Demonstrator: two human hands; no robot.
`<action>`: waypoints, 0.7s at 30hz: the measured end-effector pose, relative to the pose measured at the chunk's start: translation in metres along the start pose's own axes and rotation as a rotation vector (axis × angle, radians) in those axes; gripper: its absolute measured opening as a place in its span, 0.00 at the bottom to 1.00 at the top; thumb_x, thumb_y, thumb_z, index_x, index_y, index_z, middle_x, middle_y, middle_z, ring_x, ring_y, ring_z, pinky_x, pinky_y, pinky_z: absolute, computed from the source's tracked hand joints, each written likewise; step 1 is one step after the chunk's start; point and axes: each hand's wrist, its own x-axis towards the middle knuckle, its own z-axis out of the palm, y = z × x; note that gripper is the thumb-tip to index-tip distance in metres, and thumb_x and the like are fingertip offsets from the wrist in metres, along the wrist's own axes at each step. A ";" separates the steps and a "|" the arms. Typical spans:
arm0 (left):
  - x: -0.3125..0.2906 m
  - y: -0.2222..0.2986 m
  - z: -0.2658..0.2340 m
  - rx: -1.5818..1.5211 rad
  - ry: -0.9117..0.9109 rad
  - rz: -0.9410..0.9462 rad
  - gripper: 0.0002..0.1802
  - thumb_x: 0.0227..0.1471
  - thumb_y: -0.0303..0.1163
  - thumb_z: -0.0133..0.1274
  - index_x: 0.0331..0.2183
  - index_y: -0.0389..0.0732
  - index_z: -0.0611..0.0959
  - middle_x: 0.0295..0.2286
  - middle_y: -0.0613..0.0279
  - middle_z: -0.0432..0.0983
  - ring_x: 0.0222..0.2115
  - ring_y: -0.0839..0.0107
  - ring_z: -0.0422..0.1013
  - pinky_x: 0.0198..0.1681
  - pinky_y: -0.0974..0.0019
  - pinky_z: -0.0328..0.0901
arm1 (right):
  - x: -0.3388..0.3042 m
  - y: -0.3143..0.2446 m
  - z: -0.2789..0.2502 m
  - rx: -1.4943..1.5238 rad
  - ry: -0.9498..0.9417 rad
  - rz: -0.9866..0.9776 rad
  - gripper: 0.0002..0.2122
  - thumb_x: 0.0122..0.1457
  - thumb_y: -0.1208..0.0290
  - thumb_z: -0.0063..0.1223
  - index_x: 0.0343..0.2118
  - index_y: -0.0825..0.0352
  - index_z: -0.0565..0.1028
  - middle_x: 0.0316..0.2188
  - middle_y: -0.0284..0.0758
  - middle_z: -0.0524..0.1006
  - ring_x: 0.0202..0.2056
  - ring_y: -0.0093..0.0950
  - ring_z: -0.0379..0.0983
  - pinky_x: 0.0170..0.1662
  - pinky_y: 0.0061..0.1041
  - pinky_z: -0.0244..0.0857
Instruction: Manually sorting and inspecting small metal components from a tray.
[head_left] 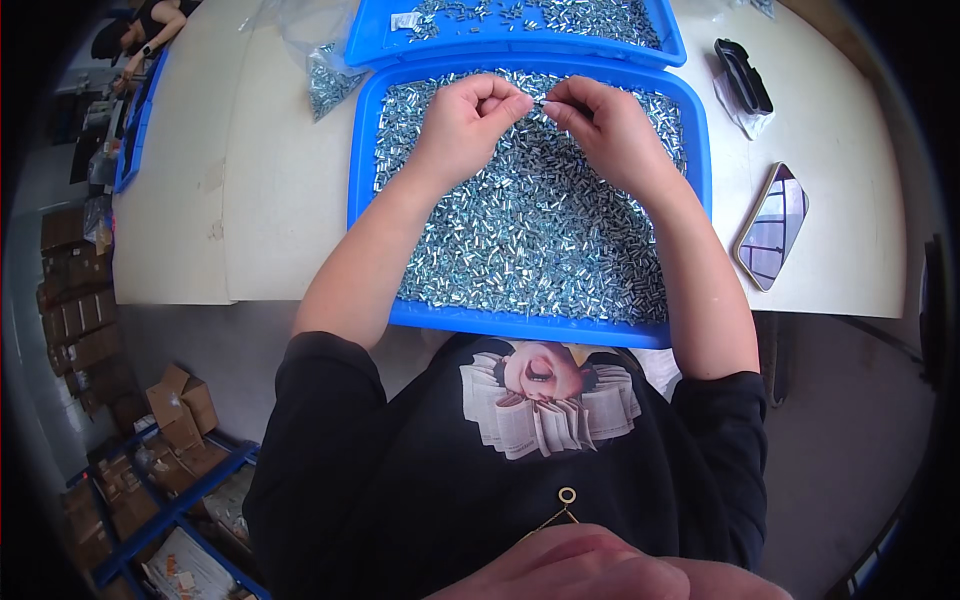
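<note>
Above the far half of a blue plastic tray [530, 325], my two hands meet with their fingertips almost touching. My left hand [465, 128] is closed in a pinch, thumb against the curled index finger. In a similar pinch, my right hand [612, 130] faces it. A tiny shiny metal piece [538, 101] shows between the fingertips; it looks like one of the small cylinders, though its detail is too small to make out. Beneath both hands the tray is filled with loose silvery metal cylinders [530, 220].
Behind stands a second blue tray [520, 48] with more cylinders. A clear bag of metal parts [332, 85] lies left of it. A black case [743, 75] and a phone [772, 228] lie on the table's right. Another person [150, 30] works at the far left; cartons [182, 405] stand below.
</note>
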 end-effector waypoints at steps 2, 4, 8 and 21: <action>0.000 0.000 0.001 -0.025 -0.001 -0.026 0.08 0.50 0.32 0.53 0.28 0.37 0.79 0.15 0.78 0.63 0.17 0.89 0.55 0.19 0.80 0.51 | 0.000 0.001 0.000 0.005 0.010 -0.016 0.08 0.53 0.69 0.53 0.32 0.69 0.73 0.25 0.43 0.76 0.28 0.37 0.73 0.32 0.29 0.65; 0.001 -0.001 0.001 -0.051 -0.004 -0.052 0.08 0.52 0.32 0.51 0.30 0.37 0.79 0.15 0.80 0.61 0.17 0.90 0.54 0.19 0.82 0.49 | 0.000 0.003 -0.001 0.009 0.021 -0.030 0.08 0.53 0.69 0.53 0.32 0.69 0.73 0.25 0.42 0.76 0.27 0.37 0.73 0.32 0.29 0.65; 0.002 -0.009 0.001 -0.053 -0.017 -0.008 0.11 0.55 0.35 0.47 0.31 0.37 0.78 0.16 0.79 0.62 0.18 0.89 0.55 0.20 0.81 0.50 | 0.001 0.004 0.000 0.026 0.036 -0.043 0.08 0.52 0.69 0.53 0.32 0.69 0.73 0.25 0.42 0.76 0.27 0.37 0.73 0.32 0.29 0.65; 0.000 0.004 0.001 -0.312 -0.099 -0.259 0.15 0.56 0.41 0.45 0.26 0.41 0.77 0.17 0.76 0.61 0.15 0.88 0.53 0.16 0.80 0.47 | 0.002 0.008 0.002 0.069 0.050 -0.057 0.08 0.48 0.72 0.57 0.31 0.69 0.74 0.26 0.40 0.77 0.28 0.33 0.74 0.33 0.27 0.66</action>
